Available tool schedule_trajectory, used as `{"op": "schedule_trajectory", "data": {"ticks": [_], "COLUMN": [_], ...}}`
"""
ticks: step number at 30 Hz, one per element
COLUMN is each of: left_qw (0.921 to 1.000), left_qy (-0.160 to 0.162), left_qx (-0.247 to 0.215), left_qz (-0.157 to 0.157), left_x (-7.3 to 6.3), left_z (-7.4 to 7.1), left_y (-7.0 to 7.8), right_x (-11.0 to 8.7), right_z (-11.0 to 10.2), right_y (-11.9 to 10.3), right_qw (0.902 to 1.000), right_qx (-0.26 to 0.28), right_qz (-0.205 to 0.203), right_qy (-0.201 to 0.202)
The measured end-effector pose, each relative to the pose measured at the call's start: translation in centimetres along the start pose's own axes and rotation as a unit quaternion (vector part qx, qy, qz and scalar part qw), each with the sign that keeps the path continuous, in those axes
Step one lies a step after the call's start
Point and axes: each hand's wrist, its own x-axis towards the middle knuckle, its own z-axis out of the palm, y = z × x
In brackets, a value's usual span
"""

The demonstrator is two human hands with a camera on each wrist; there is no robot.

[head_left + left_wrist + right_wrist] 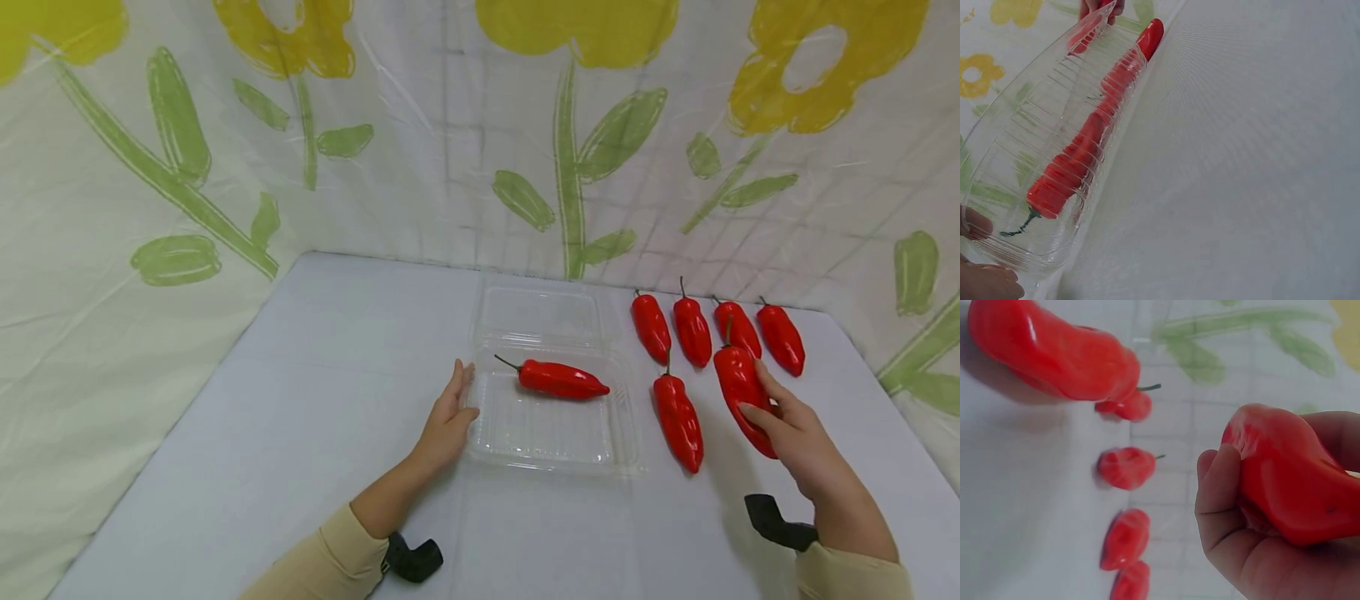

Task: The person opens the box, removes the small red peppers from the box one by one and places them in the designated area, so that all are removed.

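Note:
My right hand (806, 442) grips a red pepper (738, 392), thumb on one side and fingers on the other, above the table. In the right wrist view this pepper (1291, 475) fills the hand. My left hand (446, 421) touches the left rim of a clear plastic container (555, 458), thumb and fingers spread apart along it. One red pepper (562, 380) lies crosswise inside the container, its green stem pointing left. The container's hinged lid (540, 312) is folded back, away from me. Another red pepper (678, 423) lies just right of the container.
Several red peppers (692, 332) lie in a row at the back right of the white table (300, 400). Behind the table hangs a pale curtain (420, 167) with yellow flowers and green leaves.

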Motion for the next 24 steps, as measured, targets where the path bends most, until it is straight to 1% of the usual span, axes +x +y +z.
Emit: {"op": "schedule_trajectory", "data": {"ticks": [4,7,9,11,14,16,18,24], "left_qw": [1.0,0.9998,0.9992,0.999,0.9994,0.9998,0.9999,0.9999], "left_qy": [0.001,0.0,-0.002,-0.001,0.002,0.004,0.005,0.005], "left_qx": [-0.002,-0.003,0.0,0.002,0.008,0.009,0.011,0.016], "left_qz": [0.004,0.021,0.04,0.045,0.033,0.015,0.007,0.002], "left_x": [0.0,-0.2,-0.3,-0.3,-0.2,-0.1,0.0,0.0], "left_z": [0.0,0.0,0.0,0.0,0.0,0.0,0.0,0.0], "left_y": [0.0,-0.2,-0.3,-0.3,-0.3,-0.2,-0.2,-0.2], "right_x": [0.3,0.5,0.6,0.8,1.0,1.2,1.4,1.8], "right_z": [-0.1,0.0,0.1,0.2,0.4,0.5,0.6,0.8], "right_y": [0.6,1.0,1.2,1.4,1.7,2.0,2.2,2.8], "right_qw": [0.9999,0.9995,0.9993,0.9991,0.999,0.9988,0.9986,0.9983], "right_qx": [0.011,0.015,0.02,0.025,0.033,0.037,0.037,0.032], "right_qz": [0.007,0.013,0.017,0.02,0.026,0.031,0.037,0.048], "right_qy": [0.012,0.024,0.028,0.027,0.014,0.004,-0.004,-0.011]}}
